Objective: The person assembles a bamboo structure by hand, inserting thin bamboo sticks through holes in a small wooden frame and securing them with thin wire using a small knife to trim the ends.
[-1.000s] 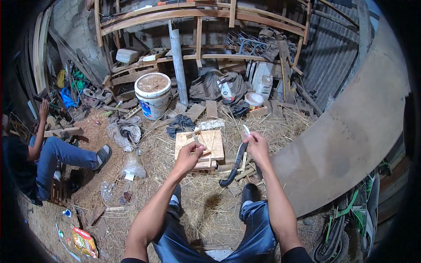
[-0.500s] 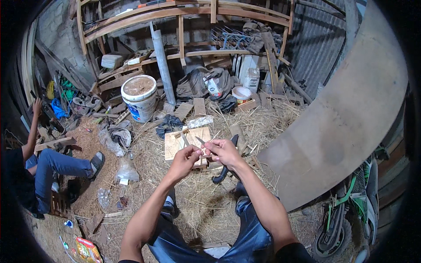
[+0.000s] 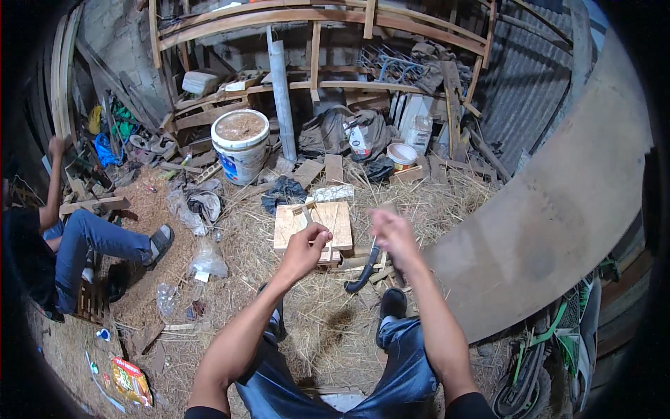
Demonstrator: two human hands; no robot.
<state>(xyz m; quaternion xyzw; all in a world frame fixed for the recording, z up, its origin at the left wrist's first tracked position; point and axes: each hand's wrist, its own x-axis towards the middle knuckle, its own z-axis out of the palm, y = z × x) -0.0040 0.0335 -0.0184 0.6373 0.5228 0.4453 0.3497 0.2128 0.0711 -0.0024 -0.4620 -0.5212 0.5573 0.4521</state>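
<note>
My left hand (image 3: 305,250) is closed in a pinch over the near edge of a light wooden board (image 3: 335,222). What its fingers hold is too small to make out. To the right of the board, my right hand (image 3: 395,234) is raised and smeared by motion. Its fingers cannot be read, nor whether a knife is in them. Small strips of wood (image 3: 305,211) lie on the board's top. A tool with a curved black handle (image 3: 360,279) rests on the straw below my right hand, its far part hidden by that hand.
A white bucket (image 3: 241,155) filled with brownish material stands beyond the board. At right leans a large curved sheet (image 3: 537,188), with a green motorbike (image 3: 558,335) beneath it. Another person (image 3: 77,244) sits at left. Sawdust, straw and plastic bags (image 3: 207,258) cover the floor.
My hands were together over the board with a knife blade showing between them. They have parted, the right one moving away to the right. The view has shifted slightly.
</note>
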